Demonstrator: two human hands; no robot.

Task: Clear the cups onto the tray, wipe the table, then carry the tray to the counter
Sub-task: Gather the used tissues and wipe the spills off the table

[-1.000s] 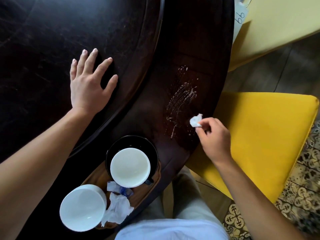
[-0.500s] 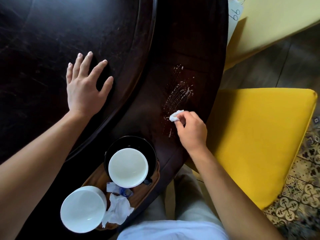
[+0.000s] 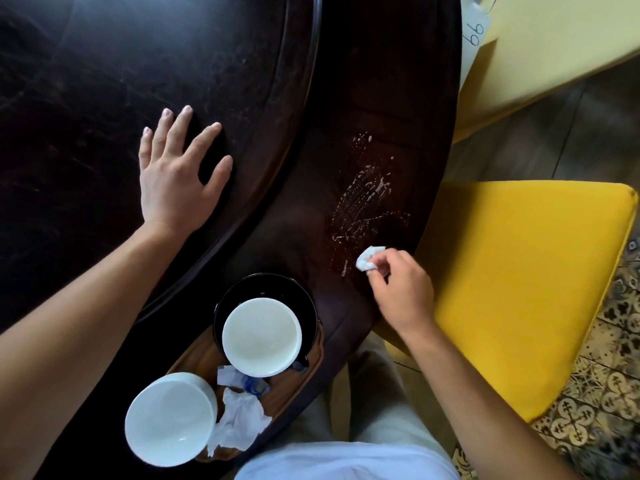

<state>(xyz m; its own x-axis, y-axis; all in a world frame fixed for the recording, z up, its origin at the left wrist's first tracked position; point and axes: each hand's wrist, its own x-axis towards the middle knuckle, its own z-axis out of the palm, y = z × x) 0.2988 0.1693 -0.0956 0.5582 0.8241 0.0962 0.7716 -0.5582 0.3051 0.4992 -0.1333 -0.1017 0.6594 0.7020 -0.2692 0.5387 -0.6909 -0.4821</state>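
Wooden tray [image 3: 313, 367] sits at the near edge of the dark table [image 3: 104, 98]. On it: one white cup [image 3: 261, 336] on a black saucer [image 3: 304, 303], a second white cup [image 3: 168, 419] at the tray's near-left end, crumpled napkins [image 3: 239, 420] between them. Right hand [image 3: 403, 289] pinches a small white tissue wad [image 3: 369, 258] at the near end of a whitish smear [image 3: 363, 195] (streaky, partly wiped). Left hand [image 3: 176, 171] lies flat, fingers spread, on the tabletop. Yellow chair [image 3: 519, 271] just beside the table.

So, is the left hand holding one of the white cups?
No, the left hand lies flat on the dark table, apart from both cups.
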